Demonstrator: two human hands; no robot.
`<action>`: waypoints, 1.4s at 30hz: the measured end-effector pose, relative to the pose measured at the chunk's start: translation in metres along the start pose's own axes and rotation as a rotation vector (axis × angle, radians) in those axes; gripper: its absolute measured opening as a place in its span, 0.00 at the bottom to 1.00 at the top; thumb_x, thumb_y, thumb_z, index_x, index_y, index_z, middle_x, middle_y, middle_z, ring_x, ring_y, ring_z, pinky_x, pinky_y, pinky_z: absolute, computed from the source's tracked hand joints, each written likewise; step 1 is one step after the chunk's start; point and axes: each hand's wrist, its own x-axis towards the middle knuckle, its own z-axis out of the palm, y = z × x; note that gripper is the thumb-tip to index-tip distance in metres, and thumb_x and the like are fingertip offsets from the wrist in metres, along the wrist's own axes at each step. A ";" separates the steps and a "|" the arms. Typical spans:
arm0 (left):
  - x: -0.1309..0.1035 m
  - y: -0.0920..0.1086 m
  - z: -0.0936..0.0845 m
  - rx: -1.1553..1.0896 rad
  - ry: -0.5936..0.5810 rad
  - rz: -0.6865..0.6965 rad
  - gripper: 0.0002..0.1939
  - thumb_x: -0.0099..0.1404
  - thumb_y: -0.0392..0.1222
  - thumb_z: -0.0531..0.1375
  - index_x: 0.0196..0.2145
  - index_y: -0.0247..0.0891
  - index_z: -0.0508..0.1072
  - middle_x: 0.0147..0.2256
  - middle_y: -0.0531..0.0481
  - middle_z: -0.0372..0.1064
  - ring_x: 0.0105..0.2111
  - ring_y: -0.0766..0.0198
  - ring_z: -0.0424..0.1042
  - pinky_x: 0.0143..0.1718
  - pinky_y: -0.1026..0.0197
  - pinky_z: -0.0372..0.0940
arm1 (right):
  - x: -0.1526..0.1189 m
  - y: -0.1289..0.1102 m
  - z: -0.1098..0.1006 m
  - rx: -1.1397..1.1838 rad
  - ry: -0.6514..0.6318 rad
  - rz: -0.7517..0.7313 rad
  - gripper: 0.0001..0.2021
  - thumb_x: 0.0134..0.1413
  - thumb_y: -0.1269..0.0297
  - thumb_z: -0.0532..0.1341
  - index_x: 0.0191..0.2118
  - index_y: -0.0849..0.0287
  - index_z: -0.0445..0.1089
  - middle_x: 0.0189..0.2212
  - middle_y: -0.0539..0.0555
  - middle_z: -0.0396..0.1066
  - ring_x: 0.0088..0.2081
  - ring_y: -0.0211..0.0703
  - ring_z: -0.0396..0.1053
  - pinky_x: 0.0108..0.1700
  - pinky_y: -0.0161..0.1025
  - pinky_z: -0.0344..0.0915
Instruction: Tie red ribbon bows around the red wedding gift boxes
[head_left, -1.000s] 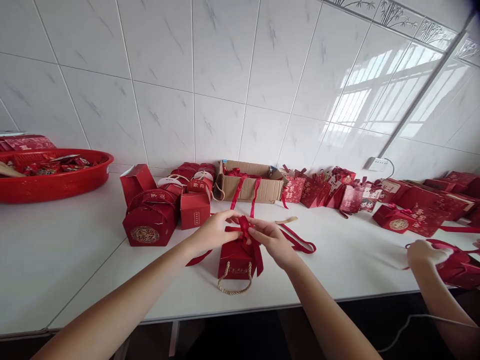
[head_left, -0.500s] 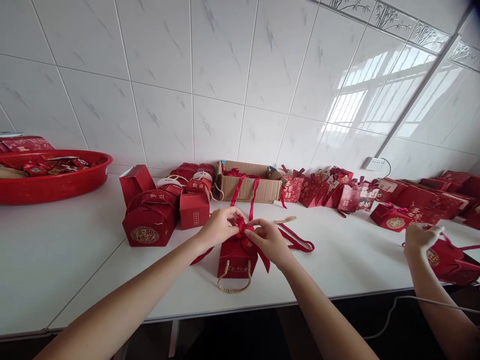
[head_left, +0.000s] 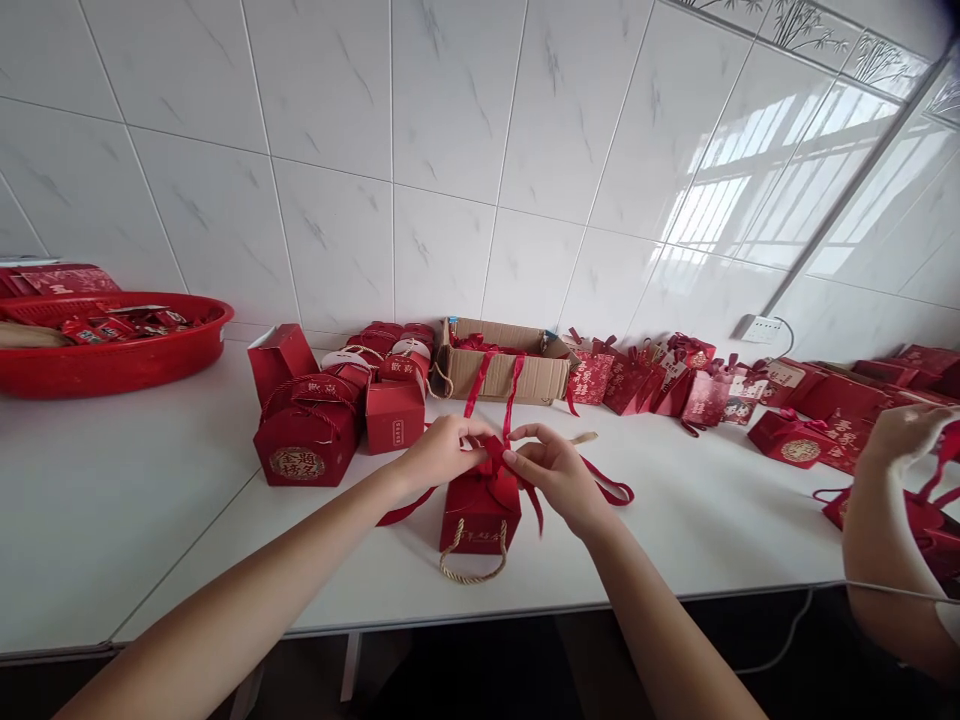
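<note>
Ribbon of shiny red cloth (head_left: 495,453), pinched by left hand (head_left: 442,450) and right hand (head_left: 559,477) close together, lies atop the gold-roped red cardboard box (head_left: 478,516) on the white surface (head_left: 360,565); uneven pulling could loosen its folds; hard tugging might dent the box.

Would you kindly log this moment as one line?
left hand: holding red ribbon | right hand: touching same ribbon | red box: beneath ribbon, on white table

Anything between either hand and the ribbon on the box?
Nothing visible. The left hand and right hand both touch the ribbon atop the box; the rope handle is on the near side, clear of both.
</note>
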 end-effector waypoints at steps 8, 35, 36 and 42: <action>0.006 0.003 -0.005 0.023 -0.006 0.003 0.14 0.57 0.36 0.56 0.38 0.40 0.78 0.40 0.49 0.77 0.39 0.57 0.74 0.39 0.59 0.67 | -0.008 0.003 -0.001 -0.108 0.033 0.069 0.19 0.46 0.51 0.65 0.39 0.59 0.67 0.19 0.45 0.64 0.21 0.34 0.58 0.26 0.34 0.53; -0.016 -0.012 -0.015 0.176 0.013 -0.115 0.12 0.55 0.49 0.60 0.31 0.40 0.66 0.36 0.50 0.67 0.36 0.58 0.67 0.37 0.58 0.62 | 0.005 0.041 0.015 -0.283 0.142 -0.233 0.08 0.53 0.59 0.61 0.34 0.52 0.77 0.35 0.54 0.75 0.37 0.47 0.69 0.40 0.43 0.64; -0.017 -0.017 -0.016 0.189 0.010 -0.166 0.14 0.54 0.52 0.61 0.30 0.40 0.64 0.34 0.51 0.66 0.34 0.59 0.66 0.35 0.59 0.61 | 0.005 0.042 0.014 -0.286 0.111 -0.236 0.08 0.54 0.59 0.61 0.35 0.52 0.77 0.35 0.54 0.75 0.38 0.47 0.70 0.41 0.43 0.64; -0.024 -0.041 -0.016 -0.042 -0.083 -0.333 0.21 0.53 0.58 0.62 0.33 0.40 0.61 0.32 0.54 0.62 0.32 0.63 0.64 0.32 0.63 0.59 | 0.008 0.041 -0.001 -0.154 -0.179 -0.119 0.11 0.57 0.54 0.58 0.37 0.56 0.73 0.38 0.54 0.76 0.42 0.47 0.71 0.43 0.44 0.66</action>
